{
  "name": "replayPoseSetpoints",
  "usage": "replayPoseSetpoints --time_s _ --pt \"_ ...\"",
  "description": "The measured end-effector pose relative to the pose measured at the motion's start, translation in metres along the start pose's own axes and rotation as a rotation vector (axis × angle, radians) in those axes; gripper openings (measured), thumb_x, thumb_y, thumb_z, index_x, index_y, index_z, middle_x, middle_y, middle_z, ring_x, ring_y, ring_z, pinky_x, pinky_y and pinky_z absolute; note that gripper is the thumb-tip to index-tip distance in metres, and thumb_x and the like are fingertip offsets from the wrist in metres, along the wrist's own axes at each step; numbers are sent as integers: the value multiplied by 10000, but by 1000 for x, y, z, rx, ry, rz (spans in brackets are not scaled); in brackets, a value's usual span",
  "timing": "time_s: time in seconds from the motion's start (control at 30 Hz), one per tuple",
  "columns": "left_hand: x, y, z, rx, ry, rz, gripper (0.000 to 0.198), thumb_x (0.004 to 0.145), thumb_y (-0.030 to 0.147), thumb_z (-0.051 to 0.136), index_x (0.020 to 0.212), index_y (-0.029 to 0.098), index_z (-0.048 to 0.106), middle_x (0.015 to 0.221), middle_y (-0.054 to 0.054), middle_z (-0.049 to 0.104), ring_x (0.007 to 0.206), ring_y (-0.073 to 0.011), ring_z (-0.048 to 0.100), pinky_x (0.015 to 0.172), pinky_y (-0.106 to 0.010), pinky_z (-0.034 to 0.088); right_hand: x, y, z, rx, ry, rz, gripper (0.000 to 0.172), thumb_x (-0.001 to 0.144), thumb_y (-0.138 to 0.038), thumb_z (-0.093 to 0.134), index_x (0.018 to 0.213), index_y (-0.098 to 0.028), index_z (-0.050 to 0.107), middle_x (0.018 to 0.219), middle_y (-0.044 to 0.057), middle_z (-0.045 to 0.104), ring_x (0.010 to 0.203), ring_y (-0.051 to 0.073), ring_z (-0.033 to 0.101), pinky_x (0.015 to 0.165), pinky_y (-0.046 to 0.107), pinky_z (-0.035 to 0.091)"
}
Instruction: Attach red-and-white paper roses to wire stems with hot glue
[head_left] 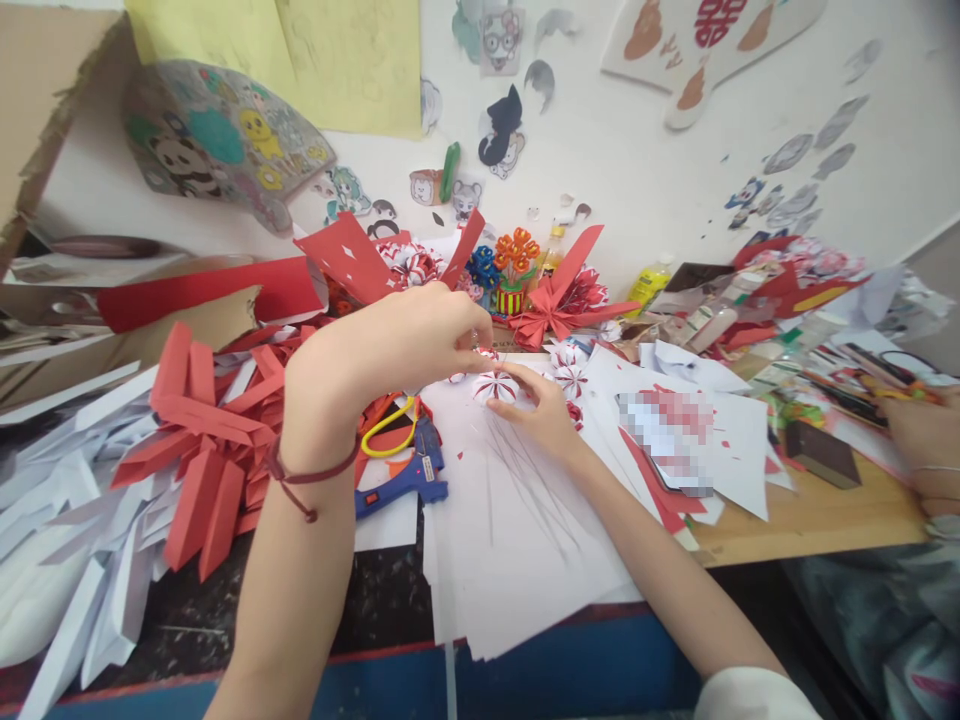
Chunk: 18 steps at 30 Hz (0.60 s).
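Note:
A small red-and-white paper flower (495, 388) is held over a stack of white paper (517, 560) at the middle of the table. My right hand (544, 405) grips it from the right, between thumb and fingers. Just above the flower, my left hand (427, 325) is bent over with its fingertips pinched together. What they hold, if anything, I cannot make out. Thin wires (536, 490) lie on the paper below the flower. More red-and-white flowers (570, 378) sit just beyond my right hand. A blue glue gun (409, 470) lies beside my left forearm.
Folded red paper strips (214, 430) and white strips (90, 560) are heaped at left. A phone (664, 445) rests on papers at right. Finished paper flowers (566, 300) and a yellow bottle (651, 285) stand by the wall. Another person's hand (926, 430) is at the far right.

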<state>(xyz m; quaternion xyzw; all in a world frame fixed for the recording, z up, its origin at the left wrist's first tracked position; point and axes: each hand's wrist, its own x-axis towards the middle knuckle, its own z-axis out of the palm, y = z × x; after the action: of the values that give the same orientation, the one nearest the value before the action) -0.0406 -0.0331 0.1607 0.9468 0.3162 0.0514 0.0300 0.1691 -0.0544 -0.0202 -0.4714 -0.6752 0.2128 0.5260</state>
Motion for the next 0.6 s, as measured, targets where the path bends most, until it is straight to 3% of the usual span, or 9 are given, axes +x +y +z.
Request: replayPoseSetpoints --time_s 0.17,0.4,0.6 --pt "11 -2 8 -6 -51 13 224 913 347 541 920 216 723 841 -40 724 678 -150 598 592 -262 337 0 -2 -1 41 -13 -18 570 766 -424 808 1284 -266 630 1354 56 620 1274 241 563 1110 387 422" --pt "17 -4 13 2 -54 29 253 894 329 525 985 223 736 850 -62 738 727 -180 641 633 -268 394 1 -7 -2 92 -11 -51 671 754 -459 811 1350 -271 567 1358 61 604 1245 232 573 1087 372 444" --pt "17 -2 11 -19 -97 -27 268 901 320 492 972 219 731 906 -54 739 761 -182 643 638 -261 400 0 -9 -4 40 14 -112 545 787 -442 786 1276 -271 618 1313 63 628 1230 240 575 1068 383 451"
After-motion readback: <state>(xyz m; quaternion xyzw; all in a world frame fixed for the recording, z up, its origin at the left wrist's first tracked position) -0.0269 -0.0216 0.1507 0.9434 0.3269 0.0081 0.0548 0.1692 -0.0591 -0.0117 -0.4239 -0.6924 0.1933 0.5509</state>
